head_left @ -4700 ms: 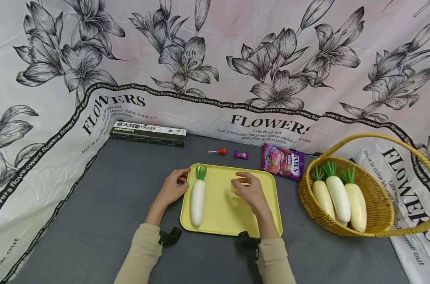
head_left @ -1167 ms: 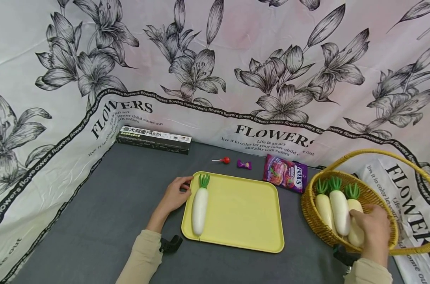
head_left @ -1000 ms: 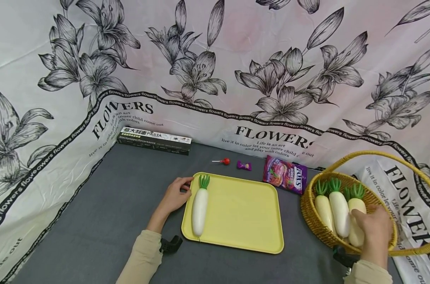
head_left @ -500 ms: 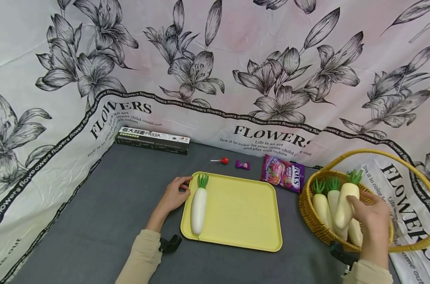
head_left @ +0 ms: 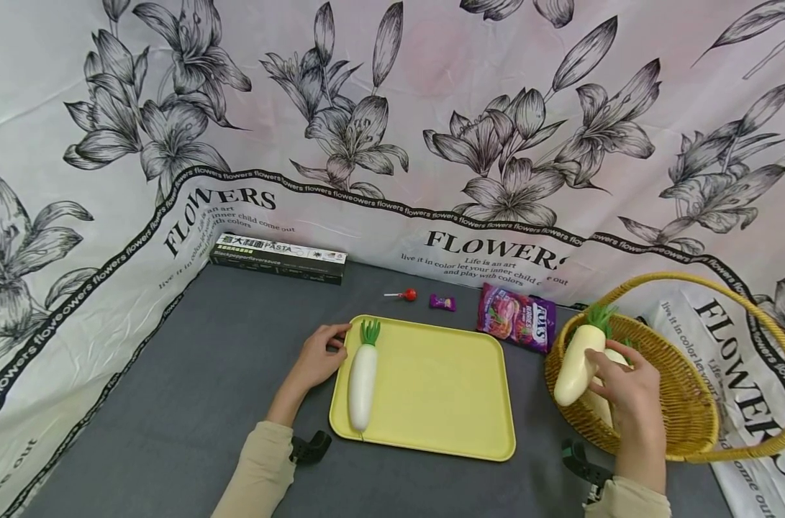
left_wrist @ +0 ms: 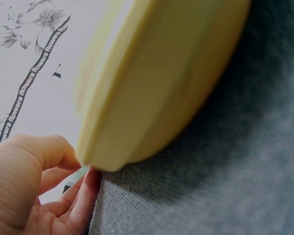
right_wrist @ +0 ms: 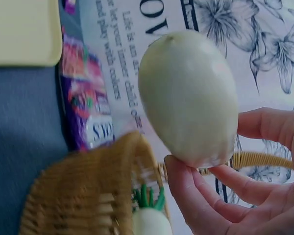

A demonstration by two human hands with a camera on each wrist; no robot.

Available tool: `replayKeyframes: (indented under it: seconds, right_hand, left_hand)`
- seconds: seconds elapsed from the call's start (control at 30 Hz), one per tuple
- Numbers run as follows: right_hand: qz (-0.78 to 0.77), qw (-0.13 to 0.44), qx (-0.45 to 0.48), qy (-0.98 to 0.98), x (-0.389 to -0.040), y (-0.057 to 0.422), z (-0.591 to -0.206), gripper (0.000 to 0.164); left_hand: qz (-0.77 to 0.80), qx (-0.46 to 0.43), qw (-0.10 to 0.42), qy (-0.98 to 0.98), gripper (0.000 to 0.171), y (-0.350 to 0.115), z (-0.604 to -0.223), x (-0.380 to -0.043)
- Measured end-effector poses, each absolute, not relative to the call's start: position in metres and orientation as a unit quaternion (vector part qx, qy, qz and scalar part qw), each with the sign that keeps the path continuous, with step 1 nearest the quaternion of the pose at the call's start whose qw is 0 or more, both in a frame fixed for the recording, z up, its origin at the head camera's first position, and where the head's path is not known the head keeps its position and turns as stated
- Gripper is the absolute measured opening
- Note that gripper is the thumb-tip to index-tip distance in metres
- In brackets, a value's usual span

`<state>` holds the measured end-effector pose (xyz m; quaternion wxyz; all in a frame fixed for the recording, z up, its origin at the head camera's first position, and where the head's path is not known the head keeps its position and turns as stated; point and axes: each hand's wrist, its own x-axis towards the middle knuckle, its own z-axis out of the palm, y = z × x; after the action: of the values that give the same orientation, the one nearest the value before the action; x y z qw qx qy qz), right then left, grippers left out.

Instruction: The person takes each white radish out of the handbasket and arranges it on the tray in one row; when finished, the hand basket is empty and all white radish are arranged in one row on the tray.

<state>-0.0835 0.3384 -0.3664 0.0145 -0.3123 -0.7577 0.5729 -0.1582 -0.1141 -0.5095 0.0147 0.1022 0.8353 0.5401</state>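
Observation:
My right hand [head_left: 633, 385] grips a cream-white radish [head_left: 578, 365] with green leaves, thumb and fingertips around its side, above the left rim of the wicker basket [head_left: 693, 410]. In the right wrist view its rounded end [right_wrist: 186, 93] faces the camera. Other radishes lie in the basket, mostly hidden behind the hand; one radish [right_wrist: 152, 223] shows low in that view. My left hand [head_left: 321, 357] pinches the upper left corner of the yellow tray [head_left: 444, 388], also close up in the left wrist view. A white radish [head_left: 362, 388] lies lengthwise along the tray's left side.
Behind the tray are a lollipop [head_left: 408, 294], a small purple wrapped candy [head_left: 442, 302] and a purple candy bag [head_left: 516, 317]. A black pasta box [head_left: 278, 260] stands at the back left. The basket's tall handle [head_left: 755, 316] arches over the right side.
My right hand has reached into the basket, gripped a cream radish, lifted it and carried it left to the basket's near-tray rim. My left hand stays at the tray's corner.

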Motion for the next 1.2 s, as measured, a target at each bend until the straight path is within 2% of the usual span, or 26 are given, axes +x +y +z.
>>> replayKeyframes:
  seconds: [0.17, 0.4, 0.57, 1.2]
  right_hand:
    - [0.576, 0.025, -0.304, -0.758, -0.09, 0.317, -0.37, 0.067]
    - [0.57, 0.016, -0.265, -0.778, -0.097, 0.283, -0.378, 0.07]
    - [0.585, 0.02, -0.234, -0.776, -0.104, 0.259, -0.388, 0.062]
    - [0.637, -0.024, -0.17, -0.752, -0.117, 0.175, -0.43, 0.05]
  left_hand:
    - [0.539, 0.101, 0.015, 0.836, 0.047, -0.114, -0.51, -0.158]
    - [0.538, 0.101, 0.018, 0.837, 0.047, -0.114, -0.509, -0.158]
    - [0.538, 0.101, 0.019, 0.837, 0.047, -0.115, -0.51, -0.158]
    - [0.541, 0.099, 0.026, 0.835, 0.048, -0.115, -0.508, -0.158]
